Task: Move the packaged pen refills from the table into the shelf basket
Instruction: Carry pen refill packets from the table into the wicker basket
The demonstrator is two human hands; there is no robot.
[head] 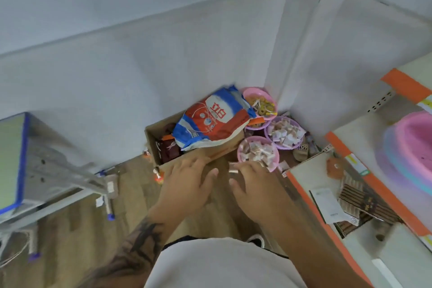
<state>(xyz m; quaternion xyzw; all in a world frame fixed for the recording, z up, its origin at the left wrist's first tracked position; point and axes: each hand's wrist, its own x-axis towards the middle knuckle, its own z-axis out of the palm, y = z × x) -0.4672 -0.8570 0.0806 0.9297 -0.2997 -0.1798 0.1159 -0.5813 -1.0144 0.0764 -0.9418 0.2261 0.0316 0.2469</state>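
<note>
Small packet (233,169) at right hand's (253,188) fingertips, left hand (187,182) beside.

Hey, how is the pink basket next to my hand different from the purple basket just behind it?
The pink basket sits nearer the person, with the right hand overlapping its front rim; the purple basket lies farther back toward the wall corner, untouched. Their rim colours differ, pink against purple. Both are round, stand on the floor and hold small pale wrapped packets.
</note>
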